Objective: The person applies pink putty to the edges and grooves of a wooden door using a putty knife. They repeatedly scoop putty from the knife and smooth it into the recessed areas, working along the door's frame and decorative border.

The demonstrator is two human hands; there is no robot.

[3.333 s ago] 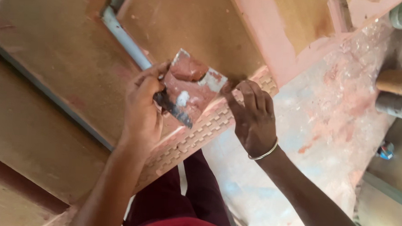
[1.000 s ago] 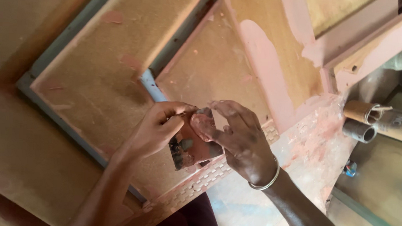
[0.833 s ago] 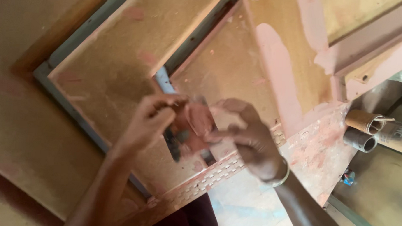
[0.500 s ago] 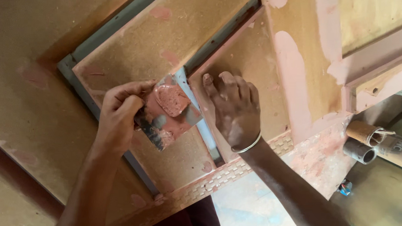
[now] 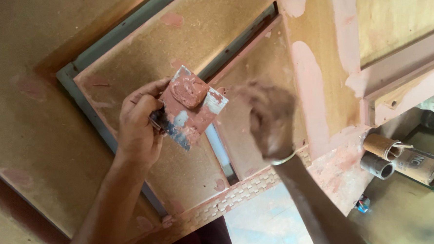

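Note:
My left hand (image 5: 139,128) grips a flat square scraper blade (image 5: 191,107) smeared with reddish-pink filler; a lump of the putty (image 5: 188,90) sits on its upper part. My right hand (image 5: 268,120), blurred by motion and wearing a thin bangle at the wrist, is spread over the recessed wooden panel (image 5: 242,103) just right of the blade, apart from it. Whether its fingertips touch the wood I cannot tell. Both hands hover over a brown framed board (image 5: 147,50) with pink filler patches.
A grey-green frame strip (image 5: 88,114) edges the board. A perforated patterned trim (image 5: 233,198) runs along the near edge. Pink-smeared wooden pieces (image 5: 399,81) lie at the upper right. Two cardboard tubes (image 5: 400,159) rest at the right on the floor.
My right hand has left the putty blade and swung right over the recessed panel. The left hand still holds the blade, now tilted up with the putty lump showing.

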